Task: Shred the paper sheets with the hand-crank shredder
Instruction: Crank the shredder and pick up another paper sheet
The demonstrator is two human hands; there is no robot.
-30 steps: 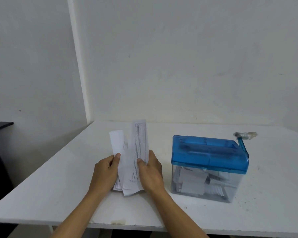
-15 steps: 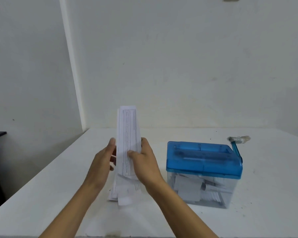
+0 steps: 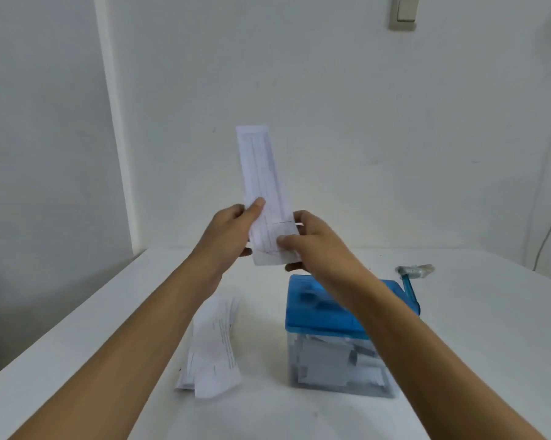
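Note:
A long narrow printed paper strip (image 3: 261, 176) stands upright in the air above the table. My left hand (image 3: 229, 233) pinches its left edge with the thumb in front. My right hand (image 3: 309, 239) pinches its lower right corner. Below my right forearm stands the hand-crank shredder (image 3: 312, 315), with a blue lid and a clear bin holding paper pieces. Its blue crank (image 3: 409, 287) rises at the right rear. A small pile of paper strips (image 3: 215, 347) lies on the table left of the shredder.
The white table (image 3: 474, 360) runs to a white wall behind. A light switch (image 3: 404, 12) sits high on the wall. A thin cable (image 3: 550, 230) hangs at the far right. The table's left edge drops off beside a grey wall.
Both hands have lifted one strip from the pile up and to the right, over the shredder's near left corner. The rest of the pile stays on the table.

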